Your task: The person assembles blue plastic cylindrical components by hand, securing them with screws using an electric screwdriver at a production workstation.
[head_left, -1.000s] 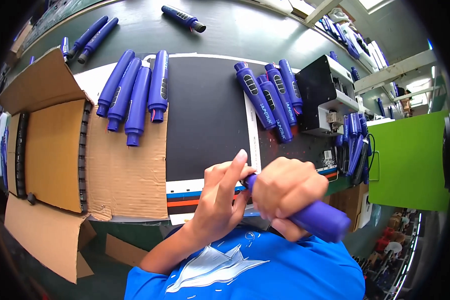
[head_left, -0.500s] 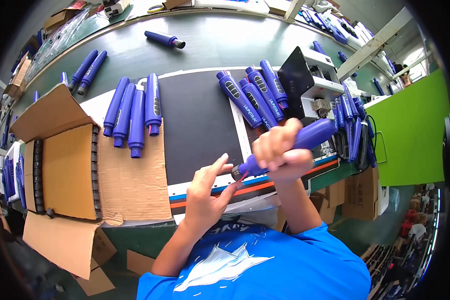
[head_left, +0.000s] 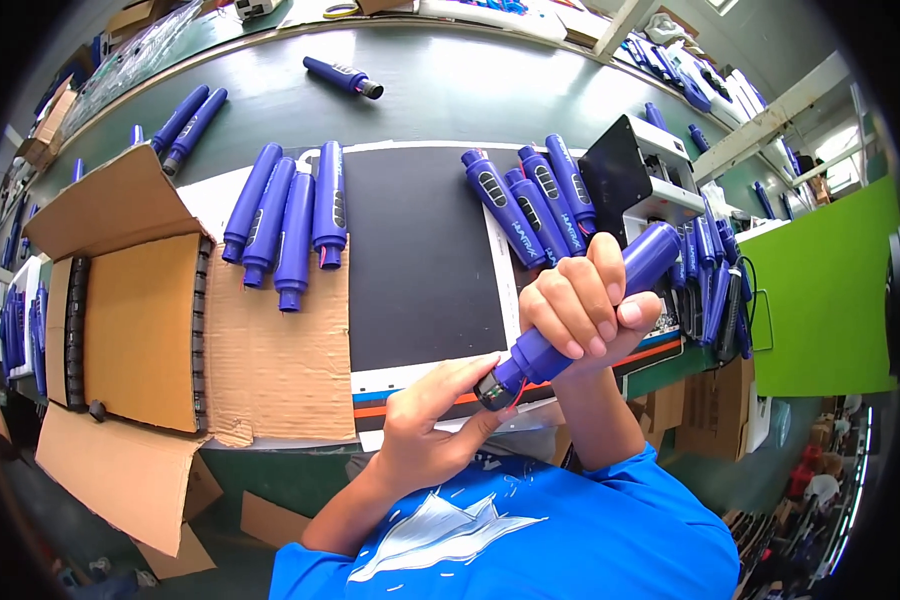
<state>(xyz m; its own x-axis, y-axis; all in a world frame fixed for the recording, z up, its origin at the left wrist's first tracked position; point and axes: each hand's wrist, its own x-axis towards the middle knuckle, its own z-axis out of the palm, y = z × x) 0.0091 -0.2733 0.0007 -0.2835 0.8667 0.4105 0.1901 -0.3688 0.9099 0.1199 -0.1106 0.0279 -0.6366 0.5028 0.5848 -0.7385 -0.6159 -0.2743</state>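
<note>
My right hand is wrapped round a blue-purple tubular handle, which slants from upper right down to lower left. At its lower end sits a black round end piece, with a thin red wire showing beside it. The thumb and fingers of my left hand pinch that black piece from both sides. Beyond my right hand, several similar handles with dark oval button panels lie on the black mat. More blue handles rest to the left, partly on flattened cardboard.
An open cardboard box with black strips along its sides stands at left. A white and black machine is at right, beside a pile of blue handles and a green board. One handle lies alone at the far side.
The handle has come down a little, and its lower end has moved nearer to me. My left thumb and fingers have closed on the black end piece. The whole view has shifted slightly.
</note>
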